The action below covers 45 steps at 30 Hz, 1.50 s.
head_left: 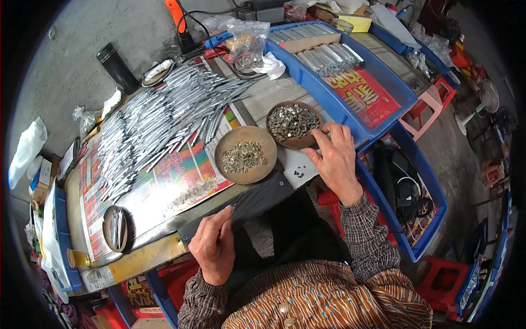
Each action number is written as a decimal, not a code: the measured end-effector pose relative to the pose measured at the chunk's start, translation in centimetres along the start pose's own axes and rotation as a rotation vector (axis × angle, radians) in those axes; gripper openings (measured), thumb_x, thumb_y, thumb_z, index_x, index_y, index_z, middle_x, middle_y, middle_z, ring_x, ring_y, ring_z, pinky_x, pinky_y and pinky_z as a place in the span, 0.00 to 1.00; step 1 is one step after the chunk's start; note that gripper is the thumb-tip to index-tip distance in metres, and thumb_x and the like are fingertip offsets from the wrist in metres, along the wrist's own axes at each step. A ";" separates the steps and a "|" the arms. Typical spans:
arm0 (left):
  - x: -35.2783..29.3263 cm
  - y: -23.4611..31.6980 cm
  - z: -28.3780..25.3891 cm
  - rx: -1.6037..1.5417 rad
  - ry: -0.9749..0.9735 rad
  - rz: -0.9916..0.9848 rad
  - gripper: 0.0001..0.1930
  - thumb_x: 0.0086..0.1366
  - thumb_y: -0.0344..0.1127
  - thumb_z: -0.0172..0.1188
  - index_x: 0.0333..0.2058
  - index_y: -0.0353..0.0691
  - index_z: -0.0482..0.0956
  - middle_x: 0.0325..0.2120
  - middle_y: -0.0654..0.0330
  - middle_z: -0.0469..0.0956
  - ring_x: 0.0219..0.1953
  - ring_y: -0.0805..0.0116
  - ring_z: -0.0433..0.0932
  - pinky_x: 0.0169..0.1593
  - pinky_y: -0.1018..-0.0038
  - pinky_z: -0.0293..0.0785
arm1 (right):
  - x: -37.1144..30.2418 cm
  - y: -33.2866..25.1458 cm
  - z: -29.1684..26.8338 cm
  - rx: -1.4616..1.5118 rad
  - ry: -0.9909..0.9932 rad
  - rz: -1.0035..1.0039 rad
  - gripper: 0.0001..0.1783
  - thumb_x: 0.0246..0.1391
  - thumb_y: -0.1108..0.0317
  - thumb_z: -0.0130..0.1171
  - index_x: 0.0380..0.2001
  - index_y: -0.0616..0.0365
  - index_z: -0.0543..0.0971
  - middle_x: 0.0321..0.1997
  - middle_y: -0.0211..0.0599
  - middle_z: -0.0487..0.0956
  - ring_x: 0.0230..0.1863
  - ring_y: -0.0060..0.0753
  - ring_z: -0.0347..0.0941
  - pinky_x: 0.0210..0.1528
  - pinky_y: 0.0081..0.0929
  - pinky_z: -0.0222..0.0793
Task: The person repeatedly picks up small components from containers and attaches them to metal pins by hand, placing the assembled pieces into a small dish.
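We see the right hand (335, 159) at the rim of a brown wooden bowl (294, 125) heaped with small dark metal bits, dull and glinting; the fingers (327, 133) are pinched narrow at the bowl's near edge, though we cannot tell whether a piece sits between them; the bowl stands on the table (159, 249), right of centre, just beside a blue tray (350, 118). The left hand (212, 245) is down at the table's front edge, fingers closed on a thin silvery rod (234, 211) that lies over a black strip (241, 205); the rod's far end is hard to make out against that dark strip. A second, lighter bowl (245, 154) of pale slender pieces sits touching the first, on its left; a few loose dark bits (298, 174) lie on a white sheet just below the two. Behind, a broad spread of silver rods (159, 123) covers the table's left half; a small dish (116, 228) with a few rods rests near the left corner; more rods fill the blue tray; a black flask (118, 68) stands on the floor beyond; what the clear bag (247, 43) holds is too small to tell.
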State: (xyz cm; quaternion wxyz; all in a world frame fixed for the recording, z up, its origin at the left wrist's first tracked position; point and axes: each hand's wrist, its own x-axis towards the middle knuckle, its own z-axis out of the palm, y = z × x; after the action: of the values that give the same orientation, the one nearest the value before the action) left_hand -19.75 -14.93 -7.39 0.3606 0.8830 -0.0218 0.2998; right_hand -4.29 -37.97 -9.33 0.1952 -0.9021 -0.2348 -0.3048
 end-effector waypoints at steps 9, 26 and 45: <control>-0.2 0.0 -0.2 -0.009 0.013 -0.013 0.12 0.52 0.14 0.58 0.35 0.31 0.80 0.25 0.53 0.78 0.27 0.66 0.78 0.33 0.78 0.72 | 0.2 -0.6 0.7 0.008 0.010 -0.033 0.19 0.40 0.64 0.68 0.38 0.57 0.79 0.41 0.35 0.71 0.45 0.41 0.64 0.44 0.39 0.61; -1.9 0.8 -0.4 -0.700 0.011 -0.419 0.09 0.61 0.18 0.55 0.40 0.31 0.77 0.26 0.61 0.76 0.20 0.83 0.66 0.22 0.86 0.61 | -1.9 -8.0 -0.9 0.926 -0.092 0.018 0.08 0.44 0.84 0.60 0.29 0.63 0.77 0.30 0.35 0.76 0.29 0.26 0.72 0.30 0.22 0.68; -3.1 1.2 -1.1 -0.999 -0.034 -0.541 0.09 0.62 0.20 0.56 0.42 0.30 0.77 0.26 0.63 0.77 0.21 0.84 0.67 0.22 0.86 0.62 | -4.0 -12.8 -1.4 1.353 -0.263 0.088 0.07 0.49 0.80 0.63 0.33 0.63 0.77 0.33 0.33 0.77 0.34 0.23 0.75 0.37 0.20 0.72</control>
State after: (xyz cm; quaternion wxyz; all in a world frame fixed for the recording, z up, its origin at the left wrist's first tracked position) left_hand -23.14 -15.66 -7.73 0.7981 0.5840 0.0603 0.1357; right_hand -14.72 -29.45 -8.13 0.6972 -0.6203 -0.3582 0.0288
